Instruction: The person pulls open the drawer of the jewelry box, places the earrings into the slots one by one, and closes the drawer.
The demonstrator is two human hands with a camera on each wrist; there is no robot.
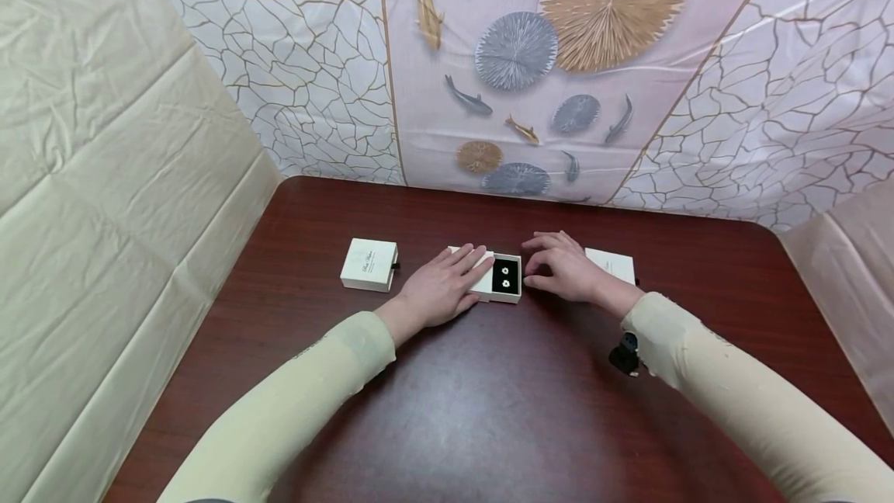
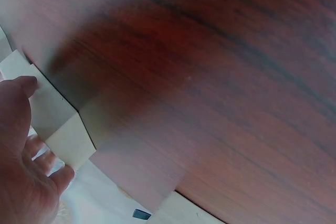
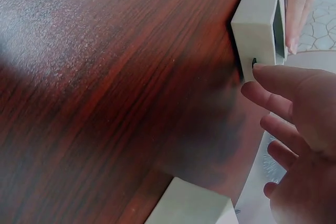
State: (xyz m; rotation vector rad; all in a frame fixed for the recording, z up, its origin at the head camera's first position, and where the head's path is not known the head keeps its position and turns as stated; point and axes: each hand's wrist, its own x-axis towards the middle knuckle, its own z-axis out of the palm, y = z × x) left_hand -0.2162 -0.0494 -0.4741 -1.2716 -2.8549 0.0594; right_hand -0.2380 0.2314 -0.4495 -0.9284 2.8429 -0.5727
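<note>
A small white jewelry box [image 1: 483, 286] lies on the dark wooden table, its drawer [image 1: 506, 299] slid partly out to the right. On the drawer's black lining sit two flower-shaped earrings [image 1: 506, 283]. My left hand [image 1: 440, 286] grips the outer sleeve, fingers across the top and far side, thumb along the near side. At the drawer's front end, my right hand [image 1: 566, 266] has thumb and index finger at the black pull tab [image 3: 254, 62], pinching it. The fingertips partly cover that tab. The remaining right fingers are loosely bent.
A closed white box [image 1: 369, 262] with a black tab stands to the left. Another white box [image 1: 612, 262] sits on the right, partly behind my right wrist. Patterned cloth [image 1: 517, 138] hangs at the table's back edge, plain cloth [image 1: 140, 254] at the left.
</note>
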